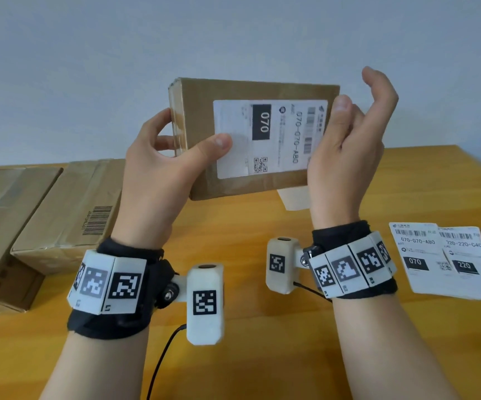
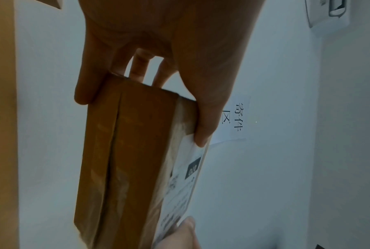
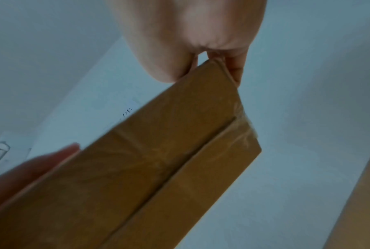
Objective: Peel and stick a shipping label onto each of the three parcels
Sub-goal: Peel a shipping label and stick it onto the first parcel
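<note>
We judge the parcel (image 1: 248,134) light and stiff: left hand (image 1: 158,168) grips its end, thumb on the label (image 1: 262,140); right hand (image 1: 346,157) pinches the opposite end.

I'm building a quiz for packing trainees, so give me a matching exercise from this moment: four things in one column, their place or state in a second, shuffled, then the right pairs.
Column A
1. held parcel
2. 070 label
3. loose labels
4. two other parcels

Column B
a. lying flat on the table, at the right
b. stuck on a cardboard face
c. resting on the table, at the left
d. lifted off the table between the left hand and right hand

Pairs: 1-d, 2-b, 3-a, 4-c
</note>
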`<move>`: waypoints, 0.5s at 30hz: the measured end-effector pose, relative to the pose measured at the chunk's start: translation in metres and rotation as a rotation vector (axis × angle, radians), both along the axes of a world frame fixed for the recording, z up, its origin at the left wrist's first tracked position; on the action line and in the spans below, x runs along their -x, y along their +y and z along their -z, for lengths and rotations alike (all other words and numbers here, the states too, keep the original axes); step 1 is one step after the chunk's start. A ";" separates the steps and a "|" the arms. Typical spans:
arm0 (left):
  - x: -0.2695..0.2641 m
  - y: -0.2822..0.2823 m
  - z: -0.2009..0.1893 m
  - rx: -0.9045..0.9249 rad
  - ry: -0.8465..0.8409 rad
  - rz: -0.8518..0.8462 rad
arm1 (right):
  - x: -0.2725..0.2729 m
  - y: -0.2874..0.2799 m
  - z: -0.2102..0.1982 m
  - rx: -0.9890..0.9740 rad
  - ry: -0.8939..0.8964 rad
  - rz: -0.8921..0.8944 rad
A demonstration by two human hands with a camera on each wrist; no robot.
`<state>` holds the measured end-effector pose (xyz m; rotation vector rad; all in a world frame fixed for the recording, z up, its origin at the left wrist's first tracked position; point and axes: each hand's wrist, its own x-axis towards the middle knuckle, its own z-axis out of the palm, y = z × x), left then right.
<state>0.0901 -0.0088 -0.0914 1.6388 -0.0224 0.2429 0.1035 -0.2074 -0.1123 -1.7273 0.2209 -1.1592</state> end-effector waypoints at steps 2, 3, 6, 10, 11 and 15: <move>-0.001 -0.001 0.001 0.028 0.007 -0.020 | -0.001 0.006 0.000 -0.050 0.052 -0.083; -0.001 -0.002 0.002 0.037 0.010 -0.032 | -0.002 0.008 0.000 -0.067 0.098 -0.127; -0.004 -0.003 0.006 0.062 0.012 -0.062 | -0.005 0.008 0.000 -0.086 0.265 -0.223; -0.004 -0.005 0.009 0.045 0.006 -0.104 | -0.002 0.007 -0.004 -0.033 0.444 -0.246; -0.004 -0.005 0.010 0.039 -0.004 -0.110 | 0.000 0.007 -0.005 -0.021 0.477 -0.257; -0.002 -0.007 0.012 0.016 -0.069 -0.082 | 0.005 0.009 -0.011 -0.049 0.496 -0.348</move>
